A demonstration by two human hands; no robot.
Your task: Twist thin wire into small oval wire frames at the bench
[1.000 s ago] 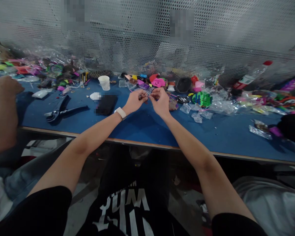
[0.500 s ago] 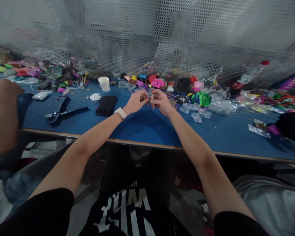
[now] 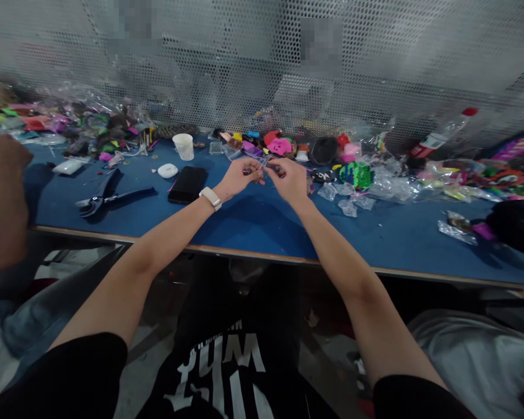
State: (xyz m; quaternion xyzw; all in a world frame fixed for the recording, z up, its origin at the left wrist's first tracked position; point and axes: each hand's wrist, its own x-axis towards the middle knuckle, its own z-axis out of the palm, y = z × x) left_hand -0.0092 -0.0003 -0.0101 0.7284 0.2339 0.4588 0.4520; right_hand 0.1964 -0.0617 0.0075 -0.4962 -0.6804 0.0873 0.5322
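Note:
Above the blue table (image 3: 262, 224), my left hand (image 3: 239, 177) and my right hand (image 3: 288, 179) meet near the middle of the view. Both have their fingers pinched round something small, thin and partly clear, too small to name. A white band (image 3: 211, 198) circles my left wrist. Left of that hand lie a black phone (image 3: 187, 184) and a white oval case (image 3: 167, 170). Behind my hands is a pile of small coloured pieces, with a pink piece (image 3: 280, 146) among them.
Dark-handled cutters (image 3: 113, 198) and a paper cup (image 3: 184, 146) are on the left. Another person's hand (image 3: 4, 152) is at the far left. Clear plastic scraps (image 3: 393, 185) and a red-capped bottle (image 3: 441, 137) are at the right, before a perforated metal panel (image 3: 244, 64).
The fingers of both hands have shifted slightly, and my right hand is turned more with its back upward. The other person's hand has moved a little left.

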